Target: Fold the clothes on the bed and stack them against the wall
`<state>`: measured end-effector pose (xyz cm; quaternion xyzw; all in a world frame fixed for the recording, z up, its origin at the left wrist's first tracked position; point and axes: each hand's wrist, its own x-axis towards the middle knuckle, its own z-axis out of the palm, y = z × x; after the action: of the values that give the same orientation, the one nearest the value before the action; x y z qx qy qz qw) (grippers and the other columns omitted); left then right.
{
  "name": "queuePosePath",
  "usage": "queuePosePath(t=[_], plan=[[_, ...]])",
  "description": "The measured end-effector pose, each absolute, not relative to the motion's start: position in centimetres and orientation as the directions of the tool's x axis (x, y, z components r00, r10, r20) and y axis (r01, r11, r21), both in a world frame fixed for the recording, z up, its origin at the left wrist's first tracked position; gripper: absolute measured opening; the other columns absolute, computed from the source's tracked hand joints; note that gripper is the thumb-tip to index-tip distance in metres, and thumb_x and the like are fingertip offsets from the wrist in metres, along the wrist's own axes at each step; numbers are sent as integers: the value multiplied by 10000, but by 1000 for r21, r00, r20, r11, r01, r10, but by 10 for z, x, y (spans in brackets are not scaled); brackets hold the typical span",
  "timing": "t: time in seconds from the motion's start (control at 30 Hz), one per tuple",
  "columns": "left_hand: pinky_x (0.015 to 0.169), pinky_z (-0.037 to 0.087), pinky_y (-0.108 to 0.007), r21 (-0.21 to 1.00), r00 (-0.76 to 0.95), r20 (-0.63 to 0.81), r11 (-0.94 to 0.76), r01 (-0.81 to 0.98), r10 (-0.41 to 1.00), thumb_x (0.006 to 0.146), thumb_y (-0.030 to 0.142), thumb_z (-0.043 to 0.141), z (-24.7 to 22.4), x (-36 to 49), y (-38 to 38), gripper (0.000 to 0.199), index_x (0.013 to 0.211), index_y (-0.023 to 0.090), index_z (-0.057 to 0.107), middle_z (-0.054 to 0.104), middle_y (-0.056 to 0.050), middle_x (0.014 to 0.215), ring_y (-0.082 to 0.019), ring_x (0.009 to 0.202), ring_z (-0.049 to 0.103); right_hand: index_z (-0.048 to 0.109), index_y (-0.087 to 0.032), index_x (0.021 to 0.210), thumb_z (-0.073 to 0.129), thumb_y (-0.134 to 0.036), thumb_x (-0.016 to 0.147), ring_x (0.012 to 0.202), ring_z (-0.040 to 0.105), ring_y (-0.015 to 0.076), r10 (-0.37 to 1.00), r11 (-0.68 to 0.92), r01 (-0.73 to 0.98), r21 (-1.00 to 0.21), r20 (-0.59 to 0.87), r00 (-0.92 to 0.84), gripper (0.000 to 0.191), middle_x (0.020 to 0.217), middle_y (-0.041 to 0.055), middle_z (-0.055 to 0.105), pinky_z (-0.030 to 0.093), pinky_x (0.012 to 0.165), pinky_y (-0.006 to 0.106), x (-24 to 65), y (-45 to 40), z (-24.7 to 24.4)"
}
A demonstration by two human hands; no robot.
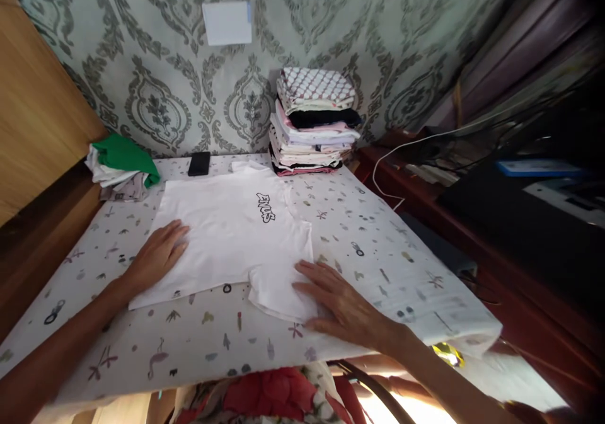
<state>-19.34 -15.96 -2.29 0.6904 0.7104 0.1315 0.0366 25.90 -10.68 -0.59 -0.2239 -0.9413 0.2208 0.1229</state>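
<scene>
A white T-shirt (212, 235) with black lettering on its chest lies spread flat on the patterned cloth (198, 348), its neck toward the right and its hem toward the left. My left hand (158, 254) rests on the shirt near the hem, fingers stretched out. Over the near sleeve lies my right hand (335, 301), its fingers spread and touching the fabric at the sleeve's right edge. Neither hand grips anything.
Behind the shirt, a tall stack of folded clothes (314, 125) stands against the wall. A black phone (199, 164) and a pile with a green garment (125, 159) lie at the back left. A white cable (378, 172) hangs over dark red furniture (472, 241) at the right.
</scene>
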Motion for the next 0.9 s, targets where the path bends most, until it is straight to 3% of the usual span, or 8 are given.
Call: queuePosePath(t=[0.1, 0.23, 0.3, 0.4, 0.57, 0.7, 0.83, 0.9], plan=[[1183, 291, -485, 289, 52, 104, -81, 954, 993, 964, 572, 357, -20, -181, -173, 581, 1381, 227, 569, 436, -126, 1558, -344, 1418, 398, 616, -247, 1347, 746, -518, 815, 1429, 418, 321, 458, 808, 358, -468, 116, -881, 611, 1524, 149, 477, 314, 1190, 580, 268, -110, -2], [1178, 281, -510, 315, 325, 92, -337, 887, 941, 933, 560, 522, -14, -148, -193, 506, 1373, 316, 576, 467, -87, 1534, -331, 1388, 416, 711, -246, 1090, 597, -296, 955, 1354, 519, 265, 471, 826, 343, -447, 211, -857, 184, 1414, 114, 598, 393, 1160, 532, 263, -108, -2], [1097, 383, -475, 304, 384, 95, -394, 868, 919, 944, 509, 540, -10, -131, -200, 437, 1324, 303, 605, 560, -96, 1420, -310, 1281, 499, 701, -248, 1004, 513, -211, 981, 1313, 555, 244, 471, 837, 333, -434, 262, -843, 192, 1353, 98, 642, 406, 1150, 523, 256, -109, 0], [891, 477, -375, 293, 366, 72, -371, 881, 928, 1030, 330, 367, 0, -114, -205, 326, 1177, 254, 648, 656, -84, 1148, -240, 1028, 591, 659, -252, 1027, 452, -187, 992, 1154, 645, 217, 476, 821, 312, -478, 274, -836, 220, 1163, 75, 718, 420, 1138, 509, 251, -113, 5], [731, 444, -291, 388, 368, -104, -303, 870, 924, 1022, 218, 315, 28, -107, -209, 302, 981, 216, 615, 636, -46, 984, -190, 866, 601, 633, -233, 1048, 408, -268, 1013, 1029, 650, 215, 629, 686, 481, -545, 112, -769, 230, 1098, 90, 693, 553, 919, 384, 264, -119, 23], [693, 430, -272, 485, 415, -212, -273, 831, 885, 998, 243, 377, 49, -107, -201, 242, 940, 214, 610, 641, -21, 906, -168, 788, 602, 649, -233, 963, 478, -354, 988, 878, 645, 202, 583, 630, 526, -571, -99, -806, 211, 949, 57, 688, 552, 799, 358, 268, -115, 44], [806, 484, -313, 550, 358, -23, -287, 784, 933, 993, 311, 393, 42, -99, -151, 262, 1066, 208, 622, 668, -60, 1022, -196, 912, 629, 653, -220, 1102, 463, -405, 995, 906, 652, 201, 544, 663, 411, -626, 24, -839, 286, 1019, 74, 700, 542, 859, 380, 213, -85, 53], [976, 468, -374, 545, 277, 136, -305, 781, 951, 996, 315, 364, 26, -94, -110, 324, 1199, 192, 584, 649, -109, 1203, -229, 1122, 604, 628, -188, 1216, 372, -346, 1026, 1125, 617, 231, 560, 721, 368, -586, 180, -809, 356, 1233, 127, 660, 497, 989, 415, 166, -58, 44]])
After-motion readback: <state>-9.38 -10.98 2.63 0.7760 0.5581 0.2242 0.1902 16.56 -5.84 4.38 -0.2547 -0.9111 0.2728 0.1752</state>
